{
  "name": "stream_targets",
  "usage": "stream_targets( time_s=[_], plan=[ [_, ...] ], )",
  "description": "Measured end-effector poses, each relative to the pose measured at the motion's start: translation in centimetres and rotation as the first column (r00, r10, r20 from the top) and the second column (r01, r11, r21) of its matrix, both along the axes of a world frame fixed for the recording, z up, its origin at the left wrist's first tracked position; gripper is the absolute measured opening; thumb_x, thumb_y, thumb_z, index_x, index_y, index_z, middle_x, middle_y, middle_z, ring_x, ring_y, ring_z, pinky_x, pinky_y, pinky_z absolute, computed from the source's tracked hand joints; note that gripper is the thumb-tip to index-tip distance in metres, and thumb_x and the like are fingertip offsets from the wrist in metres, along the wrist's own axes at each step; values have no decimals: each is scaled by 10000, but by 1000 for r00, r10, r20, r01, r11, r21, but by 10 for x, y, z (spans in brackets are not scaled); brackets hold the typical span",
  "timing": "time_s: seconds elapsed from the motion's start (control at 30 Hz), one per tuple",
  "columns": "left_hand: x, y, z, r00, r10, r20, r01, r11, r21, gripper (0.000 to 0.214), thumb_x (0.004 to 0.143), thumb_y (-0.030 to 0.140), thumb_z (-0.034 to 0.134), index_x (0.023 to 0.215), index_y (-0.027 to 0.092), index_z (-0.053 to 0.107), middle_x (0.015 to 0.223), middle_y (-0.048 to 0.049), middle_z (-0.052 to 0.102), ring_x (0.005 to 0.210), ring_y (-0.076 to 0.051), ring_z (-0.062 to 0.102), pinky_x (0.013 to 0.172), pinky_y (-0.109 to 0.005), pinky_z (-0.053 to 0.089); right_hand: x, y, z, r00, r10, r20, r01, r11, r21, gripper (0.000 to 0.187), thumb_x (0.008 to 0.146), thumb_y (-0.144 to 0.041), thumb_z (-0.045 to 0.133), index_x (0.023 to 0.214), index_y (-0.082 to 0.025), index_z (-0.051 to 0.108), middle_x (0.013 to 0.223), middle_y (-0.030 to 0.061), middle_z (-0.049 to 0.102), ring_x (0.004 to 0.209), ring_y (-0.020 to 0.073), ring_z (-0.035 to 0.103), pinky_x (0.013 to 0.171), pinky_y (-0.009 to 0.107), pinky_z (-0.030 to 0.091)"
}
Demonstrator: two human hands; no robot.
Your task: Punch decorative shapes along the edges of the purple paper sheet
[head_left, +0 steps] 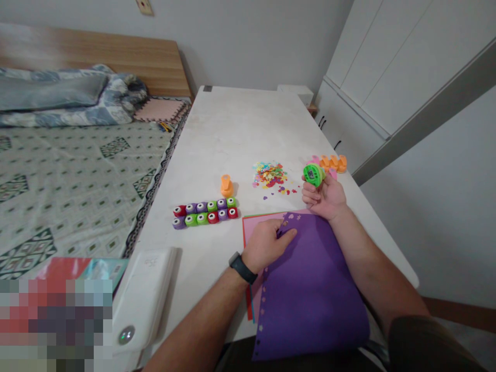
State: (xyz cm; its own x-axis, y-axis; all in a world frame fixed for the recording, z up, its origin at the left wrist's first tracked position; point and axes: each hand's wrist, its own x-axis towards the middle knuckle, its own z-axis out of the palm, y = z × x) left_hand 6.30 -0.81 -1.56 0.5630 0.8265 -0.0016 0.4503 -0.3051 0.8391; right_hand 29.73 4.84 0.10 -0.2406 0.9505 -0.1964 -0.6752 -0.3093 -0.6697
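My right hand [324,198] is closed around a green paper punch [313,174], held up just above the table. My left hand [267,244], with a black watch on the wrist, pinches the top left edge of a purple sheet [310,289] that has small shapes punched out along its edges. The purple sheet lies on pink and red sheets [251,227] at the near edge of the white table [240,134]. A heap of colourful punched paper bits [270,175] sits just left of the green punch.
Two rows of small punches [205,212] and one orange punch [227,185] stand left of the sheets. Orange and pink punches [332,164] sit by the right edge. A white device [145,294] lies near left. A bed [70,160] runs along the left.
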Motion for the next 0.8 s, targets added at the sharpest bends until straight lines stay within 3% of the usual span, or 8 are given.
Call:
stream_targets(
  time_s=[0.23, 0.33, 0.47, 0.67, 0.8],
  plan=[
    [0, -2, 3, 998, -25, -64, 31, 996, 85, 417, 963, 461, 545, 669, 168, 582, 624, -2, 566, 575, -124, 467, 560, -266, 300, -4, -3, 10, 967, -57, 247, 55, 998, 13, 397, 947, -528, 410, 916, -201, 634, 604, -10, 489, 432, 122, 284, 422, 262, 257],
    [-1, -7, 6, 986, -162, -28, 165, 969, 184, 344, 994, 410, 523, 811, 166, 682, 796, -54, 692, 718, -156, 597, 675, -270, 420, -5, -5, 14, 947, -83, 311, 77, 997, 30, 440, 941, -578, 395, 917, -212, 639, 608, -5, 499, 439, 128, 291, 431, 268, 270],
    [1, -16, 8, 924, -380, -45, 377, 884, 276, 315, 1022, 374, 483, 1014, 182, 733, 978, -89, 747, 942, -197, 673, 899, -311, 485, -6, -6, 15, 948, -64, 310, 55, 998, 38, 450, 953, -579, 382, 924, -211, 639, 610, 0, 531, 435, 124, 331, 431, 263, 304],
    [2, -18, 4, 919, -381, -104, 394, 876, 277, 382, 1031, 422, 455, 1005, 170, 741, 969, -96, 752, 966, -209, 688, 931, -331, 506, -7, -10, 7, 928, 80, 364, -84, 996, -4, 429, 964, -569, 457, 950, -181, 640, 702, 58, 677, 532, 158, 574, 458, 255, 424],
    [2, -16, 2, 926, -363, -101, 376, 886, 270, 388, 1027, 438, 464, 985, 165, 736, 958, -98, 753, 949, -211, 691, 921, -336, 511, -9, -17, -7, 791, 343, 507, -360, 931, -68, 475, 953, -579, 520, 976, -128, 665, 792, 130, 743, 536, 175, 616, 409, 255, 431]
  ],
)
